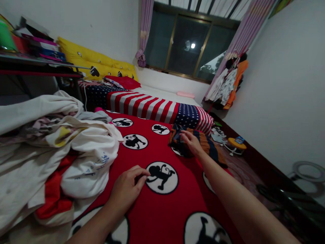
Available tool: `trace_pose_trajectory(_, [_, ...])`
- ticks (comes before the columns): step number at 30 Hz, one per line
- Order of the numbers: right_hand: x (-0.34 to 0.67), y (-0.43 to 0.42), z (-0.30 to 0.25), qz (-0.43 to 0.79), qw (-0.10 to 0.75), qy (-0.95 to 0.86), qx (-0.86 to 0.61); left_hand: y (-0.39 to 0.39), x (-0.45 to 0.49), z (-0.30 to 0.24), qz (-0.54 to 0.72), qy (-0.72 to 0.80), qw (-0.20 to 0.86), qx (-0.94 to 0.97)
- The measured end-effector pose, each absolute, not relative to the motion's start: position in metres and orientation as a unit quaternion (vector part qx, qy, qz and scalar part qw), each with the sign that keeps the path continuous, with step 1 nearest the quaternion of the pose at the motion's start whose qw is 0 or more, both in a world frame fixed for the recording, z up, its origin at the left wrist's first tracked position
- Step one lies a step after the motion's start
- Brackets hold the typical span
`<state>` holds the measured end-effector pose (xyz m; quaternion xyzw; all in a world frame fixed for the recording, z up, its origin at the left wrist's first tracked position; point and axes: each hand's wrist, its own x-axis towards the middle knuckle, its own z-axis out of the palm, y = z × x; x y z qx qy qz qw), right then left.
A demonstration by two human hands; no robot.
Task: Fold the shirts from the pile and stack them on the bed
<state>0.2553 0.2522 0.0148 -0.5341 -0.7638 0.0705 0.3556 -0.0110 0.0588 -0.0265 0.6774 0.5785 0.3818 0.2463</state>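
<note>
- Hands are both down on the bed. The left hand (127, 188) has its fingers curled and looks to pinch a bit of the red fleece blanket with black cartoon figures in white circles (177, 203), near the bed's front edge and right beside one circle.
- The right hand (191, 142) is stretched out to the bed's right edge. Its fingers are loosely spread and lie on the crumpled navy-and-orange striped garment (212, 147), touching the cloth without closing on it.
- That striped garment lies bunched up and partly slumps over the right edge. It is neither flat nor folded.
- Along the bed's left side sits a heap of white, cream and red-orange laundry (83, 152), tangled and unsorted. It is near the left hand but apart from it.
- As I judge it, little is done so far. The red blanket lies fairly smooth across the middle, but no folded stack shows anywhere. The striped piece and the whole heap are left to handle.
- Further back, a stars-and-stripes bedcover (147, 103) crosses the bed's far end. Yellow pillows (83, 56) lean at the far left corner, under a dark window (188, 44).
</note>
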Motion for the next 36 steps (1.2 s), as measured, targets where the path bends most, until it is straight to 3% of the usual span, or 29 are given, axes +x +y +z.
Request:
trace_pose_trajectory(3, [0.285, 0.25, 0.018, 0.02, 0.368, -0.705, -0.606, 0.058, -0.011, -0.026, 0.381, 0.582, 0.243, 0.676])
trace_pose_trajectory(8, [0.322, 0.246, 0.0, 0.046, 0.164, -0.642, -0.748, 0.059, -0.011, -0.026, 0.38, 0.584, 0.25, 0.672])
trace_pose_trajectory(11, [0.32, 0.242, -0.004, 0.058, 0.13, -0.646, -0.75, 0.06, -0.011, -0.026, 0.388, 0.582, 0.25, 0.67])
trace_pose_trajectory(21, [0.24, 0.15, 0.005, 0.07, 0.209, -0.726, -0.652, 0.059, -0.015, -0.026, 0.434, 0.547, 0.235, 0.676])
trace_pose_trajectory(25, [0.17, 0.069, -0.012, 0.206, 0.329, -0.773, -0.502, 0.057, -0.018, -0.027, 0.451, 0.522, 0.245, 0.681])
trace_pose_trajectory(29, [0.129, 0.007, -0.029, 0.3, 0.386, -0.762, -0.424, 0.048, -0.02, -0.024, 0.463, 0.507, 0.253, 0.682])
trace_pose_trajectory(36, [0.13, 0.0, -0.04, 0.297, 0.406, -0.773, -0.387, 0.036, -0.019, -0.008, 0.449, 0.522, 0.222, 0.691])
